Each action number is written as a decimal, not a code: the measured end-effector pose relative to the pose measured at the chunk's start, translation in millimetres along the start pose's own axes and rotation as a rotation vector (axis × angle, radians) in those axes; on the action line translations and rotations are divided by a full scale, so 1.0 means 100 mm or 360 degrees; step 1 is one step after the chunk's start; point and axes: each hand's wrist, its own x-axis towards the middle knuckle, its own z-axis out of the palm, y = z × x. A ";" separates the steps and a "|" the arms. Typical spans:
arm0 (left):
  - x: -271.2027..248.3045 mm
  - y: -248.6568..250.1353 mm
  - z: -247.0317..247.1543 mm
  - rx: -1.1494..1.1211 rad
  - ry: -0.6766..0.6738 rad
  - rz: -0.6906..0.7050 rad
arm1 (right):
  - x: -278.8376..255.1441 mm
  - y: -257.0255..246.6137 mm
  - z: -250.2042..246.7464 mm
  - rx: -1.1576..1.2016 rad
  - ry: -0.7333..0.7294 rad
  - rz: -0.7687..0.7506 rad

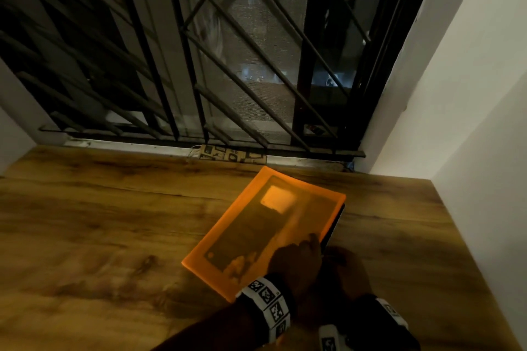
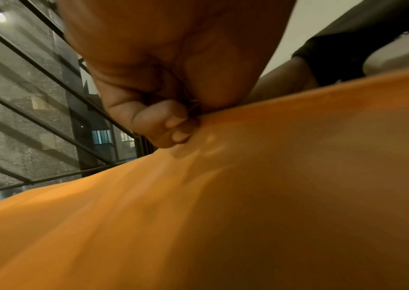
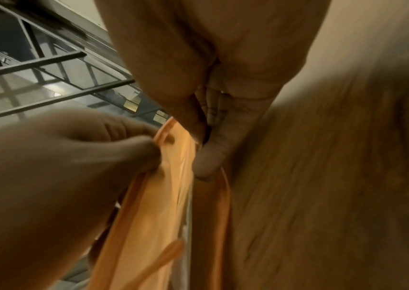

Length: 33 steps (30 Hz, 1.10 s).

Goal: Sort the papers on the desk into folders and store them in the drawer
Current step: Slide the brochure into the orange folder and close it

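An orange see-through folder (image 1: pixel 265 225) lies slanted on the wooden desk (image 1: pixel 114 222), with a dark sheet showing inside it. My left hand (image 1: pixel 299 259) is at its near right corner, fingers curled, pinching the top flap (image 2: pixel 223 215). In the left wrist view the left hand (image 2: pixel 173 125) has its fingertips pressed into the orange plastic. My right hand (image 1: pixel 345 268) sits just right of that corner, half hidden behind the left. In the right wrist view the right hand (image 3: pixel 206 149) has its thumb closed against straight fingers on the folder's (image 3: pixel 153 206) open edge.
A barred window grille (image 1: pixel 199 51) rises behind the desk's far edge. A white wall (image 1: pixel 470 122) closes off the right side. A patterned marker strip (image 1: pixel 232 155) lies on the sill. Bare wood stretches left of the folder.
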 end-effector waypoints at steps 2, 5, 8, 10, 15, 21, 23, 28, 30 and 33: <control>0.01 0.00 0.00 -0.0019 -0.0089 0.0006 | 0.03 0.02 0.03 0.0061 0.0011 0.0050; 0.00 0.02 0.03 0.0003 -0.0085 -0.0004 | 0.06 0.02 0.04 0.0130 0.0035 0.0098; -0.01 0.06 0.00 -0.0038 -0.0074 0.0015 | 0.09 0.06 0.07 0.0148 0.0021 0.0151; -0.02 0.09 0.00 -0.0052 -0.0072 0.0009 | 0.18 0.17 0.11 0.0124 0.0051 0.0163; -0.01 0.15 0.07 -0.0124 -0.0106 0.0015 | 0.22 0.20 0.11 0.0100 0.0003 0.0190; -0.04 -0.06 -0.12 -0.0357 -0.0253 0.0057 | 0.06 -0.02 -0.10 -0.0021 0.0005 0.0241; -0.06 -0.25 -0.15 -0.0490 -0.0448 -0.0064 | 0.14 0.18 -0.11 0.0050 0.0118 0.0272; -0.25 -0.77 -0.12 -0.0395 -0.0722 -0.0393 | 0.00 -0.01 -0.18 -0.0009 0.0049 0.0145; -0.38 -0.89 -0.05 -0.0398 -0.0805 -0.0492 | -0.12 -0.18 -0.14 -0.0183 -0.0119 0.0053; -0.62 -0.88 0.07 -0.0455 -0.0900 -0.0496 | -0.24 -0.24 -0.13 -0.0391 -0.0339 0.0054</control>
